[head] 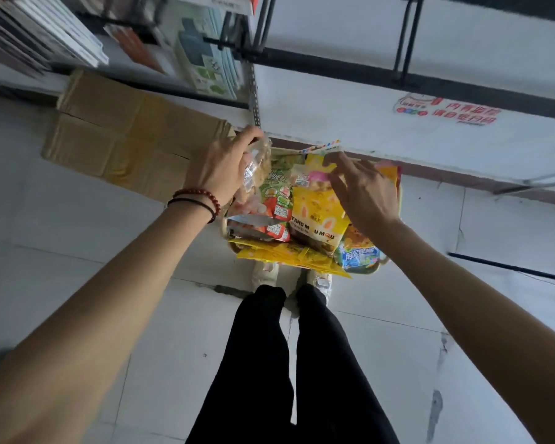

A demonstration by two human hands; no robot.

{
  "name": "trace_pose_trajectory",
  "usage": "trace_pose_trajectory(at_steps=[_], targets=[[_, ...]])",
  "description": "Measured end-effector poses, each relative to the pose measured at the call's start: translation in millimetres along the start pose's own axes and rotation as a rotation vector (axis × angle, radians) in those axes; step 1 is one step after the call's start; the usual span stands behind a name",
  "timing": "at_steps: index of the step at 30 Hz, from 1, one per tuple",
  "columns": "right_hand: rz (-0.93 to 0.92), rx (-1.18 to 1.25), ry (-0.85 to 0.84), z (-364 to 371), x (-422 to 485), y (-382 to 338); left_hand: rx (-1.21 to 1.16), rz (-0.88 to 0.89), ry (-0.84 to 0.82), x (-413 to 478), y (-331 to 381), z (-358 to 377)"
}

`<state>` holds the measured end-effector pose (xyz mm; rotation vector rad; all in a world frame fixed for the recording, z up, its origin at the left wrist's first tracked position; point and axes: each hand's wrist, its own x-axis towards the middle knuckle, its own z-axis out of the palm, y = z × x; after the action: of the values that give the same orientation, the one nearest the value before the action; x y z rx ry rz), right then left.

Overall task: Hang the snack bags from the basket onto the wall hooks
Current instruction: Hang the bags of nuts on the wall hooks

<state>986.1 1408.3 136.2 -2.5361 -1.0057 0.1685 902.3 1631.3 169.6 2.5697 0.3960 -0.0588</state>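
A basket (383,262) full of several snack bags stands on the floor by the wall, just ahead of my feet. My left hand (217,168) grips a clear plastic snack bag (255,165) at the basket's left side. My right hand (361,190) reaches over the basket, and its fingertips pinch the top of a yellow and pink snack bag (316,174). A large yellow bag (318,213) with dark lettering lies under it. Green and red bags (277,203) lie in the middle, and a blue one (359,256) at the near right corner. Black wall hooks (404,40) jut from a rail above.
A flattened cardboard box (122,139) leans at the left of the basket. Shelves with boxed goods (202,49) stand at the upper left. A red sticker (446,112) is on the white wall. A thin black rod (510,267) crosses at the right. My legs (289,363) are below.
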Motion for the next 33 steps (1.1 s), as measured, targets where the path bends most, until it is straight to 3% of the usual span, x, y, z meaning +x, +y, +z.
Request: trace_pose_trajectory(at_steps=[3,9,15,18,26,33], targets=[[0.009,0.016,-0.013,-27,-9,-11,0.049,0.017,0.056,-3,16,-27],[0.209,0.055,-0.04,-85,-7,-22,0.016,0.003,0.054,-6,44,-74],[0.155,0.121,-0.143,-138,1,-38,0.022,-0.011,0.057,-10,70,-114],[0.014,0.091,-0.153,-161,5,-50,0.1,0.052,0.124,-9,82,-141],[-0.241,-0.024,0.12,-250,39,-99,0.436,0.236,0.446,-10,128,-242],[-0.447,-0.294,0.438,-308,59,-145,0.163,0.247,0.599,-18,171,-325]])
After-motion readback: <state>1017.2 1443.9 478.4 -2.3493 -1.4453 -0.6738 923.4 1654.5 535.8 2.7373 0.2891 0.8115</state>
